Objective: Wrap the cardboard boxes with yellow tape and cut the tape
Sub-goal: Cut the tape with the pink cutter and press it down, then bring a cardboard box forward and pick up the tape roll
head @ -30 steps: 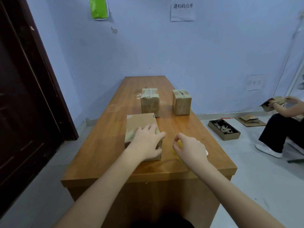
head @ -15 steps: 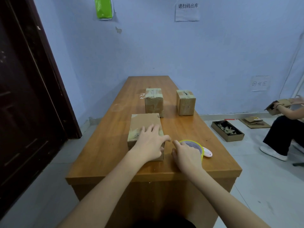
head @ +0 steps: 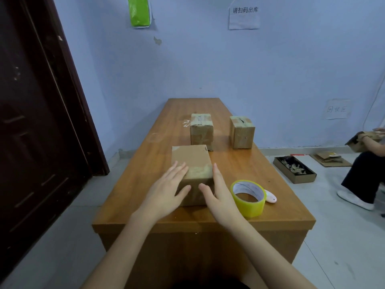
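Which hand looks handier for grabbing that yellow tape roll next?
Probably the right hand: the tape roll sits on the table just beside it. The left hand is across the near box, resting open on it.

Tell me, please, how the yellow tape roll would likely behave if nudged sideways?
The yellow tape roll lies flat on the table, so it would probably slide, not roll. Its hollow core suggests it is light and easily lifted.

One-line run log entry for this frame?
left hand: open, flat on near box | right hand: open, against box side | tape roll: on table, untouched
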The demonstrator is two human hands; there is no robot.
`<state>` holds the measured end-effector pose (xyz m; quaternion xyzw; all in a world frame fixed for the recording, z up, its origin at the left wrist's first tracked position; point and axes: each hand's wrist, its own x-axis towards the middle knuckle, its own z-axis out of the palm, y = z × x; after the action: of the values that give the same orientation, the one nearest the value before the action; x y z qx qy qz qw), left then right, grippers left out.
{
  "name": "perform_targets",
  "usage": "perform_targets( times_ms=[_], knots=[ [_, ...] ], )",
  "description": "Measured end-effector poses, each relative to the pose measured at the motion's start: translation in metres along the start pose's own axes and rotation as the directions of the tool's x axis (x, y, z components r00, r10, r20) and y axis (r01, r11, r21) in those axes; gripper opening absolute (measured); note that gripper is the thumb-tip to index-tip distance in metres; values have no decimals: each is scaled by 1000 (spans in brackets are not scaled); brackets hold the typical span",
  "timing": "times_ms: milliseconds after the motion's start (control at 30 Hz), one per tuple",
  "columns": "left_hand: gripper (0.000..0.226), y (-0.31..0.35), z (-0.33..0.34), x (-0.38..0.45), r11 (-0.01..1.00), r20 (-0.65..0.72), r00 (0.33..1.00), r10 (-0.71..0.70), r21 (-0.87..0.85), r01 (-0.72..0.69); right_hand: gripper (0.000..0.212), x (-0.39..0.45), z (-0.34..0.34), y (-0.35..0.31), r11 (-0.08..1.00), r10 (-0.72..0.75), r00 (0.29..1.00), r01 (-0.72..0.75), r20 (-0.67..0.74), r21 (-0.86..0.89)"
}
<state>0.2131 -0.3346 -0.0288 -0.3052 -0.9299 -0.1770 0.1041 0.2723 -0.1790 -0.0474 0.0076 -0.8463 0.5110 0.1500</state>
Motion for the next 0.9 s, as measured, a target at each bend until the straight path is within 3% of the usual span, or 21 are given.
perform_targets(
  times_ms=[100,267,333,433,500,567,633,733,800,900],
  knots=[
    [56,-1,2,-2,997,-27,1000,-1,-74,-1,71,1,6,10,970,145,989,-145,10,193],
    [59,-5,6,-1,994,-10,1000,-1,-105,0,66,6,-7,7,978,142,990,-141,2,155],
    [63,-4,9,1,968,-36,999,-36,-248,26,62,12,-10,1,990,93,996,-92,-1,106],
    [71,-2,10,0,767,-125,943,-308,-619,168,54,15,-7,0,993,93,994,-97,57,70],
    [72,0,10,-2,642,-49,888,-457,-710,291,51,13,-5,4,988,95,994,-100,52,115],
    [65,7,10,-4,526,82,884,-460,-777,346,48,13,-5,3,989,82,996,-86,36,124],
    [57,11,8,-3,466,96,879,-467,-818,337,45,15,-4,2,988,82,996,-86,37,131],
    [60,8,3,2,491,-11,865,-502,-827,274,31,16,-2,-3,967,130,991,-136,43,216],
    [63,5,-2,5,592,-66,879,-472,-763,260,23,16,0,-1,965,149,988,-154,36,214],
    [57,7,-12,6,800,-183,887,-425,-534,273,17,19,2,1,957,186,981,-194,59,215]
  ],
)
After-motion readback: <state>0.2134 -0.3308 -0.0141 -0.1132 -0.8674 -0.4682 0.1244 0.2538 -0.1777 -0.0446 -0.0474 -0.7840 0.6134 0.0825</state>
